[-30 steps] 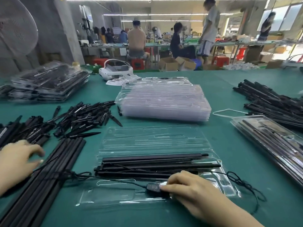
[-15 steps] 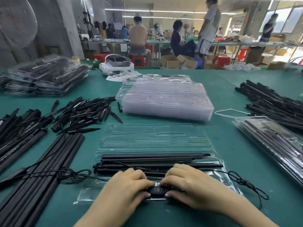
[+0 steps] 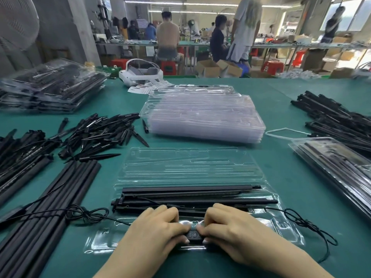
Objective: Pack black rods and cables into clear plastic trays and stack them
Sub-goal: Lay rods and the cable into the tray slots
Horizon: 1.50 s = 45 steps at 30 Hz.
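An open clear plastic tray (image 3: 192, 167) lies in front of me on the green table. Several long black rods (image 3: 190, 194) lie across its near half. A small black controller (image 3: 194, 235) with buttons sits in the tray's front pocket. My left hand (image 3: 158, 231) and my right hand (image 3: 232, 231) press on it from either side with their fingertips. Its thin black cable (image 3: 305, 219) loops out over the tray's right edge, and another stretch of cable (image 3: 86, 213) runs left over loose rods.
A stack of empty clear trays (image 3: 202, 115) stands behind the open one. Packed trays are piled at far left (image 3: 52, 87) and near right (image 3: 337, 167). Loose black rods (image 3: 50, 207) lie at left, short black spikes (image 3: 100, 131) beyond them, more rods (image 3: 337, 119) at right. A white headset (image 3: 140, 75) sits at the back.
My left hand came in from the rod pile at the left and joined my right hand on the controller. Both hands now press it at the tray's front.
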Tool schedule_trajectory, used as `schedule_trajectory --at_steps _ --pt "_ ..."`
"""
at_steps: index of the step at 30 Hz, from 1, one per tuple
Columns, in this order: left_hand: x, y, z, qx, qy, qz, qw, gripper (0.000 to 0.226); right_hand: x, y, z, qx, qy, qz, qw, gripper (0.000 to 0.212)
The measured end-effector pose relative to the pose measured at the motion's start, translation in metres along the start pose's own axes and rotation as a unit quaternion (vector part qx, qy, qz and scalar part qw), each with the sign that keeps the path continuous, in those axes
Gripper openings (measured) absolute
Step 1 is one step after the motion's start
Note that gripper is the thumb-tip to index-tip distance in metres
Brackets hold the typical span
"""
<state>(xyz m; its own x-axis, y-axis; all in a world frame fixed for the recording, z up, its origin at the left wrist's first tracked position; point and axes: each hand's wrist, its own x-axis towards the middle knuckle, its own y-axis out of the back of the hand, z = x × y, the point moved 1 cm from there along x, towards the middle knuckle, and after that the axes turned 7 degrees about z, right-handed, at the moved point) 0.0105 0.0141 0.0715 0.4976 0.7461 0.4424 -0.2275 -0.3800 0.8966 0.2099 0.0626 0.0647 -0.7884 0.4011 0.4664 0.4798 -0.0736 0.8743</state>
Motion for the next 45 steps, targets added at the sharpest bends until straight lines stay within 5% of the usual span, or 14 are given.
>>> schedule_trajectory --at_steps 3,6,8,12,15,18,21,23,26,28,31,35,41,45 --pt "0.002 -0.002 0.002 0.025 -0.008 -0.008 1.0 0.026 0.001 0.004 -0.002 0.001 -0.009 -0.002 1.0 0.02" --pt "0.005 -0.003 0.01 0.04 -0.014 0.025 0.999 0.013 -0.007 0.005 -0.006 -0.04 -0.007 -0.021 0.999 0.038" --pt "0.006 -0.01 0.014 0.031 -0.02 0.066 0.997 0.031 -0.014 0.001 -0.01 -0.078 -0.009 -0.019 0.997 0.045" --pt "0.009 -0.023 0.022 0.094 -0.038 0.123 0.987 0.071 -0.012 0.003 -0.013 -0.043 -0.057 -0.021 0.997 0.041" --pt "0.011 -0.019 0.021 0.099 -0.026 0.104 0.989 0.064 -0.011 0.02 -0.004 -0.016 -0.091 -0.029 0.995 0.039" --pt "0.016 -0.01 0.013 0.022 0.01 0.068 0.997 0.039 -0.023 0.051 0.02 0.01 -0.196 0.122 0.973 0.034" --pt "0.029 -0.007 0.016 -0.058 0.083 -0.005 0.995 0.042 -0.058 0.079 0.044 0.01 -0.275 0.262 0.925 0.03" --pt "0.046 -0.012 0.025 -0.067 0.087 -0.069 0.992 0.054 -0.086 0.091 0.057 -0.036 -0.301 0.208 0.93 0.062" --pt "0.059 -0.034 0.03 -0.101 0.067 -0.117 0.986 0.06 -0.116 0.097 0.074 -0.225 -0.208 0.019 0.952 0.1" --pt "0.064 -0.046 0.034 -0.093 0.052 -0.131 0.986 0.061 -0.13 0.094 0.077 -0.227 -0.155 -0.04 0.961 0.09" --pt "0.062 -0.058 0.035 -0.095 0.059 -0.154 0.982 0.061 -0.137 0.096 0.078 -0.115 -0.173 -0.071 0.976 0.047" --pt "0.06 -0.063 0.035 -0.095 0.07 -0.154 0.981 0.061 -0.13 0.097 0.082 -0.044 -0.133 -0.057 0.988 0.031" --pt "0.062 -0.063 0.036 -0.098 0.08 -0.146 0.981 0.066 -0.106 0.101 0.079 0.084 -0.156 0.075 0.981 0.029" --pt "0.061 -0.064 0.036 -0.099 0.087 -0.146 0.981 0.063 -0.075 0.083 0.058 0.284 -0.236 0.209 0.905 0.028"
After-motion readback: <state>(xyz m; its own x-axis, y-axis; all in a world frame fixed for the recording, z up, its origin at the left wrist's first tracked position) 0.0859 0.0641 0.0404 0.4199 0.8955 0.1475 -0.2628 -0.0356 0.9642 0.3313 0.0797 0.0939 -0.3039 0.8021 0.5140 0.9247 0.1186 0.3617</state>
